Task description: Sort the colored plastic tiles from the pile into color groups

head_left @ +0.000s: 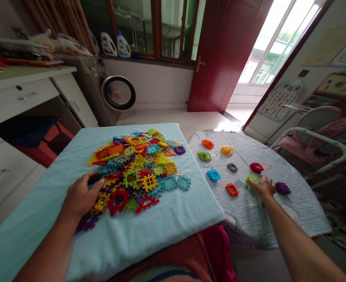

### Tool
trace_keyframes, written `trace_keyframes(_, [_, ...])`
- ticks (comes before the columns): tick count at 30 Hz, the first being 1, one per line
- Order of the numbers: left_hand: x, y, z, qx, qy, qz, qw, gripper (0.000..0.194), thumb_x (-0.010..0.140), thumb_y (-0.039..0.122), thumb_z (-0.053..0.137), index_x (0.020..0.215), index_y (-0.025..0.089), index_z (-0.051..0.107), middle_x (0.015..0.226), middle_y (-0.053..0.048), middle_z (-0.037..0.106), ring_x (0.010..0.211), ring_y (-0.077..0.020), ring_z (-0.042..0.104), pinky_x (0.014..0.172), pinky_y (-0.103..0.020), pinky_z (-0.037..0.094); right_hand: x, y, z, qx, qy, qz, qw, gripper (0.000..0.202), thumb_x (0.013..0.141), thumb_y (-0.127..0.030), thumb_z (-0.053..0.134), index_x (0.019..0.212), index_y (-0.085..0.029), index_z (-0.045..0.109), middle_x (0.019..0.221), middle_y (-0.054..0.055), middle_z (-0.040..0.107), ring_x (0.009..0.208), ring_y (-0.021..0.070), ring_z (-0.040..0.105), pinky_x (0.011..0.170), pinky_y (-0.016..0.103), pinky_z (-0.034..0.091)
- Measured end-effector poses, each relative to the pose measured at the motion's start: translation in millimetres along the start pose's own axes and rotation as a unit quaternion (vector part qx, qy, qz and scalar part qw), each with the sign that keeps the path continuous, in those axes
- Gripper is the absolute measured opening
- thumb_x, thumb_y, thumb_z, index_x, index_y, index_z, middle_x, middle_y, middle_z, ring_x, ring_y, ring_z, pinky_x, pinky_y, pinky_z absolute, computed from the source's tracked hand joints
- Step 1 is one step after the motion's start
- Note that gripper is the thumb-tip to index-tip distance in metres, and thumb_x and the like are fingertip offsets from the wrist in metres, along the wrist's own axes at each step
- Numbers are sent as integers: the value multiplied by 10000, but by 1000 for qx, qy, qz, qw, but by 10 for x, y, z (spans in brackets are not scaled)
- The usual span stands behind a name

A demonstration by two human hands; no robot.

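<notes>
A heap of colourful plastic interlocking pieces (pixel 140 164) lies on the light blue cloth-covered table (pixel 173 243). At the heap's left edge is my left hand (pixel 80 194), its thumb and fingers around a dark piece. My right hand (pixel 262 187) reaches over the grey-blue cloth of the second table (pixel 296 211), its fingers on a light green piece (pixel 251 180). Near it are a red piece (pixel 256 167), a purple piece (pixel 283 188) and a grey piece (pixel 232 167). Farther left lie orange (pixel 207 144), yellow (pixel 227 150), green (pixel 204 156), blue (pixel 213 175) and orange-red (pixel 232 190) pieces.
A washing machine with its round door (pixel 118 93) open stands behind the left table. White drawers (pixel 20 98) are at the left. A dark red door (pixel 222 51) stands at the back, and a pink chair (pixel 310 141) is at the right.
</notes>
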State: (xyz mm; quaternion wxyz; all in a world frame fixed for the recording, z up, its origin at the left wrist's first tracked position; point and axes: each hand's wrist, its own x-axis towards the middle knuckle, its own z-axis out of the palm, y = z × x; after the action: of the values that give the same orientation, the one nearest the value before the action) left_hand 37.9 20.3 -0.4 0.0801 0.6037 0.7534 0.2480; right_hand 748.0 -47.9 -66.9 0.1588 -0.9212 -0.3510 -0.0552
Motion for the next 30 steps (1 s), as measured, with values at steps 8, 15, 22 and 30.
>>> trace_keyframes(8, [-39,50,-5,-68,24,19,997,546,780,560,489,1134,171,639,1209,-158,699,1166,-314,634,1074,-466,457,-424,-1226,-446,211,68,-238,946,516,809,-482,554,1177,-128,626,1176,209,619,1161,363,535,991,512,432])
trace_keyframes(15, [-47,79,-41,-161,36,-5,986,515,771,559,533,1088,175,664,1155,-136,711,1115,-287,642,1055,-445,466,-1557,-2609,-767,323,-100,-471,815,257,880,-366,581,1062,-206,666,1098,102,666,1048,268,611,964,439,471])
trace_keyframes(22, [-73,141,-94,-216,78,1,973,415,773,511,560,1005,191,689,1091,-96,714,1083,-271,636,1024,-419,475,-2089,-3129,-513,277,-118,-478,825,359,825,-191,550,1163,-167,672,1226,135,660,1147,309,553,1014,467,426])
trace_keyframes(30, [-119,184,-109,-211,120,2,970,387,768,466,568,1019,194,685,1108,-83,638,925,-224,627,919,-379,525,-2227,-3115,-450,259,-138,-492,820,505,816,-143,510,1311,-167,610,1371,110,615,1278,311,468,1096,474,350])
